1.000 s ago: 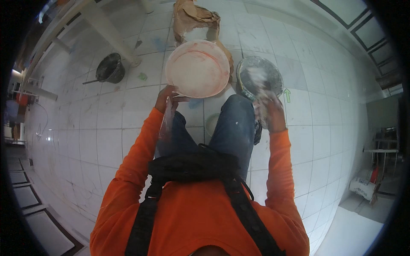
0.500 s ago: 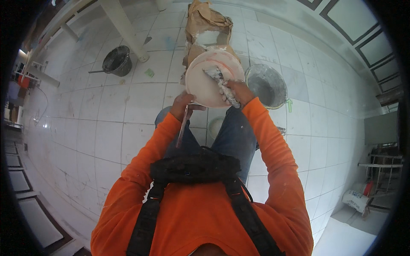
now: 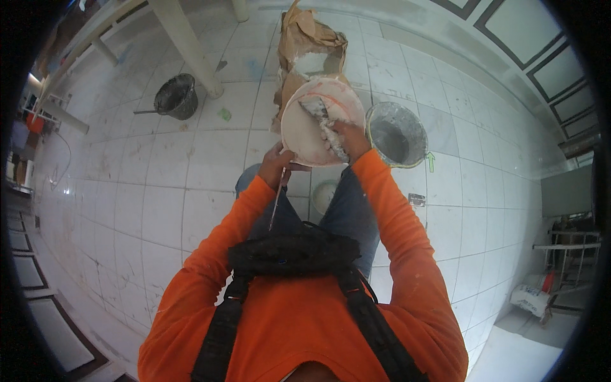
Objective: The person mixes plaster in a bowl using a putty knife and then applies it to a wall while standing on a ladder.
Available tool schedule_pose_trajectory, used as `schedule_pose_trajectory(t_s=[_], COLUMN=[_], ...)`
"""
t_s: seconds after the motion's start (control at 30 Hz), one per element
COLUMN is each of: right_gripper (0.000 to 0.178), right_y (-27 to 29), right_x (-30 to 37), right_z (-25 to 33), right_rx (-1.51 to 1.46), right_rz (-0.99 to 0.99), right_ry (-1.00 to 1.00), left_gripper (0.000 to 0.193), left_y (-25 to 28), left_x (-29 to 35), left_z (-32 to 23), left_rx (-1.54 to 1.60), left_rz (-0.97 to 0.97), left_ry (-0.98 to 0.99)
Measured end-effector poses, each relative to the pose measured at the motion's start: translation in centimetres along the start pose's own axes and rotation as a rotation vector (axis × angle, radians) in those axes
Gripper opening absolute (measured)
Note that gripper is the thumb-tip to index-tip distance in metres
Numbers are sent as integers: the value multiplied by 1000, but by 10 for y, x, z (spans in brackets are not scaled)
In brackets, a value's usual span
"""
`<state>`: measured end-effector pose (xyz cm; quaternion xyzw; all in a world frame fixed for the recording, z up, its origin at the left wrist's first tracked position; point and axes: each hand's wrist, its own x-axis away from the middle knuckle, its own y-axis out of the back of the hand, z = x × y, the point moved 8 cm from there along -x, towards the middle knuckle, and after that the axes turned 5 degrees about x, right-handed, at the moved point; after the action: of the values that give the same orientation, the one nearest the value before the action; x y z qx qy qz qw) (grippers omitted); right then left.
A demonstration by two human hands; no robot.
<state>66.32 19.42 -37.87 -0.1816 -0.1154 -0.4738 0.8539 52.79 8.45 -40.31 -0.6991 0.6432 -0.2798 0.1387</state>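
Observation:
My left hand point(image 3: 276, 164) is closed on the lower left rim of a pale, round tub point(image 3: 355, 105), which tilts above my knees. A long, thin strip point(image 3: 276, 207) hangs from the same hand toward my lap; its kind is unclear. My right hand point(image 3: 349, 135) grips a putty knife point(image 3: 335, 145) whose handle is caked with white. Its dark blade point(image 3: 312, 107) lies inside the tub, pointing to the upper left. White material coats the tub's inside. Just beyond stands an open brown paper sack point(image 3: 299, 28) with white powder point(image 3: 312, 62) in it.
To the right of the tub is a grey-smeared bucket point(image 3: 415, 134). A small pale container point(image 3: 323, 195) stands between my legs. At the left, a dark bucket point(image 3: 176, 95) with a handle sticking out sits near a table leg point(image 3: 184, 44). White tiles point(image 3: 216, 156) cover the floor.
The tub and both hands have shifted slightly right and down in the picture. The knife's blade has moved a little left within the tub. The strip now appears thinner, nearly edge-on.

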Motion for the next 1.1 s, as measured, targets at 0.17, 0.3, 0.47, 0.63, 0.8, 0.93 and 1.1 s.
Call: schedule_pose_trajectory(t_s=[0.17,0.3,0.47,0.63,0.8,0.93,1.1], right_gripper=[21,20,19,19,22,20,32], right_y=[-10,-11,-6,-8,-9,36,51], right_x=[-10,-6,-7,-7,-15,-31,-8], right_z=[0,-2,-9,-6,-4,0,-5], right_rx=[-1,-150,-236,-217,-23,643,470], right_rz=[-8,-17,-78,-75,-45,-223,-289], right_ry=[147,22,15,53,167,786,275], left_gripper=[55,53,53,50,56,57,56], left_y=[-16,-12,-16,-5,-2,-11,-6], left_x=[1,1,1,-4,-7,-12,-15], left_z=[-4,-3,-2,4,10,8,12], left_rx=[-4,24,20,63,30,-9,13], left_rz=[-30,-49,-67,-77,-98,-48,-69], left_ry=[-48,-50,-40,-25,-33,14,-35])
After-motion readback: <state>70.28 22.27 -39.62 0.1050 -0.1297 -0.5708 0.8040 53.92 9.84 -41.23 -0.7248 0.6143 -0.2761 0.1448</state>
